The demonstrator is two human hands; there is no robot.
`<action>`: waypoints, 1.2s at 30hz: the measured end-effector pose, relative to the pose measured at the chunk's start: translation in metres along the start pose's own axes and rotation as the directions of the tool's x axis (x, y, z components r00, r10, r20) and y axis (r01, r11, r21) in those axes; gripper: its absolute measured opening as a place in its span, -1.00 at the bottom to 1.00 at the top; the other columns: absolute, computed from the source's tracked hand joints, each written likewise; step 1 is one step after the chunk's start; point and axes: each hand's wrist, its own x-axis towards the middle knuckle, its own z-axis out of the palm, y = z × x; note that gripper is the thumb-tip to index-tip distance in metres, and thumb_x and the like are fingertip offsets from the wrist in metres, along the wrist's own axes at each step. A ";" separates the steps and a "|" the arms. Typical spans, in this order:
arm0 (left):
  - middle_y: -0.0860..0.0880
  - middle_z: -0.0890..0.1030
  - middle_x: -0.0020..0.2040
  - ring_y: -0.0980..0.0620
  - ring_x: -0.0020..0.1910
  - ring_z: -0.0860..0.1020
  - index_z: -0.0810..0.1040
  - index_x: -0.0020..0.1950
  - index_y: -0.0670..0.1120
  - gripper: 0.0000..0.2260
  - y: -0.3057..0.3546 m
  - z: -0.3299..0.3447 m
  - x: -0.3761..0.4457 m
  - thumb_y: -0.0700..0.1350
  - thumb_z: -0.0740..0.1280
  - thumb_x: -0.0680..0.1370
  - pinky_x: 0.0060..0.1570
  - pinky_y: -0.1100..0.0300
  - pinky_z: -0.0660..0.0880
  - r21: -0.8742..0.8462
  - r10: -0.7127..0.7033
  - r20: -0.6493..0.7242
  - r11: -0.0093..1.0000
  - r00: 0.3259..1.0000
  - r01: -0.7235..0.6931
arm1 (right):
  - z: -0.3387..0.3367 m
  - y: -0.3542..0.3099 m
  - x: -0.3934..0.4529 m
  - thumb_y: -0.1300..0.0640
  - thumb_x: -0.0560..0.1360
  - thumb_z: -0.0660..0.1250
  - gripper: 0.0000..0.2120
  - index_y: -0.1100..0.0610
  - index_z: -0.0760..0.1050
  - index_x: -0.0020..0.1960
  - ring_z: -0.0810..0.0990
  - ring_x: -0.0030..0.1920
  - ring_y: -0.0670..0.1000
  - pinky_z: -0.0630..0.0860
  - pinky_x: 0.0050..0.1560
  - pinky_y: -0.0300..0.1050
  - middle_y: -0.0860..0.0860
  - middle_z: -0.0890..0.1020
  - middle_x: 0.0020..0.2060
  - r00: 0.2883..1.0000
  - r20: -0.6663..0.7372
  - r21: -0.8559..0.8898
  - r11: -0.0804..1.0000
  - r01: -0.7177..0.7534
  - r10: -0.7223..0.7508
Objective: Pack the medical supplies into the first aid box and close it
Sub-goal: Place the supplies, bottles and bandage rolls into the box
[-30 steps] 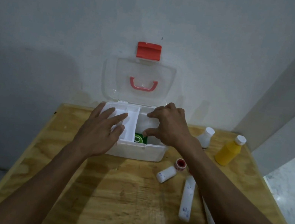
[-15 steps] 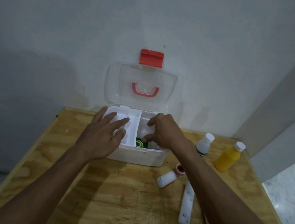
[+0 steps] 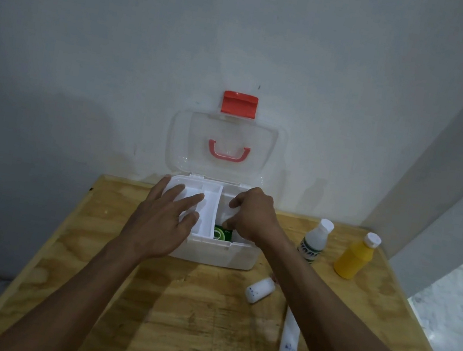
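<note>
I see my left hand spread flat, fingers straight, resting on the white inner tray in the left half of the first aid box. My right hand curls over the box's right half, fingertips pinching something white; I cannot tell what. A green packet lies inside the box, beside the tray. The clear lid stands open behind the box, red latch on top. Right of the box stand a white bottle and, farther out, a yellow bottle. In front of the box, to its right, lie a small white bottle and a white tube on the wooden table.
</note>
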 end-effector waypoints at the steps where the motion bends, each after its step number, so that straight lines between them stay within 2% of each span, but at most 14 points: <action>1: 0.01 0.21 0.56 -0.02 0.57 -0.10 0.27 0.48 0.22 -0.42 0.000 0.000 0.000 0.29 -0.14 0.50 0.49 -0.03 -0.01 -0.001 -0.004 0.001 1.000 1.000 0.004 | 0.001 0.001 0.000 0.25 0.27 0.62 -0.51 0.23 0.62 0.18 0.59 0.15 0.10 0.56 0.16 -0.10 0.12 0.63 0.16 1.000 -0.011 0.020 1.000 -0.006 0.006; 7: 0.03 0.18 0.57 -0.01 0.57 -0.11 0.25 0.48 0.23 -0.45 0.003 -0.002 0.000 0.27 -0.12 0.51 0.50 -0.02 -0.04 0.008 -0.018 0.028 1.000 0.999 0.018 | 0.004 0.003 0.000 0.27 0.28 0.61 -0.50 0.21 0.60 0.19 0.60 0.13 0.09 0.51 0.02 -0.21 0.12 0.63 0.16 0.998 -0.050 0.081 0.996 -0.039 0.043; 16: 0.03 0.17 0.57 -0.01 0.57 -0.11 0.26 0.48 0.23 -0.46 0.003 -0.003 -0.001 0.26 -0.09 0.51 0.50 -0.05 -0.02 -0.013 -0.024 0.029 1.000 0.999 0.024 | 0.007 0.003 0.001 0.30 0.30 0.59 -0.56 0.24 0.61 0.16 0.62 0.10 0.11 0.52 -0.04 -0.20 0.15 0.64 0.13 0.996 -0.064 0.068 0.996 -0.050 0.054; 21: 0.04 0.16 0.57 0.00 0.57 -0.12 0.25 0.48 0.24 -0.45 0.004 -0.004 -0.001 0.26 -0.10 0.51 0.49 -0.05 -0.02 -0.009 -0.036 0.037 0.999 0.999 0.037 | 0.010 0.005 0.002 0.34 0.34 0.53 -0.61 0.24 0.60 0.15 0.59 0.06 0.07 0.56 -0.02 -0.17 0.13 0.63 0.13 0.997 -0.058 0.069 0.996 -0.054 0.058; 27: 0.05 0.16 0.57 0.00 0.57 -0.12 0.25 0.48 0.24 -0.46 0.003 -0.002 -0.001 0.26 -0.08 0.51 0.49 -0.06 0.00 -0.012 -0.039 0.033 0.999 0.999 0.039 | 0.015 0.006 0.001 0.25 0.40 0.47 -0.53 0.19 0.46 0.29 0.52 0.07 0.07 0.57 0.02 -0.10 0.10 0.56 0.16 0.995 -0.070 0.133 0.989 -0.066 0.076; 31: 0.05 0.16 0.57 0.00 0.57 -0.12 0.26 0.47 0.24 -0.46 0.005 -0.003 -0.001 0.26 -0.08 0.51 0.49 -0.05 -0.01 -0.002 -0.038 0.032 0.999 0.999 0.038 | 0.016 0.002 0.000 0.18 0.51 0.38 -0.56 0.13 0.39 0.36 0.47 -0.03 -0.01 0.43 -0.15 -0.22 0.08 0.57 0.20 0.999 -0.024 0.143 0.989 -0.035 0.039; 36: 0.06 0.15 0.57 -0.01 0.57 -0.10 0.25 0.48 0.25 -0.46 0.005 -0.002 0.000 0.27 -0.09 0.51 0.49 -0.05 -0.02 0.009 -0.040 0.029 0.999 0.999 0.040 | 0.018 0.000 -0.001 0.17 0.58 0.30 -0.58 0.09 0.31 0.40 0.49 -0.14 -0.07 0.35 -0.39 -0.36 0.07 0.57 0.20 0.999 0.032 0.232 0.972 -0.039 0.032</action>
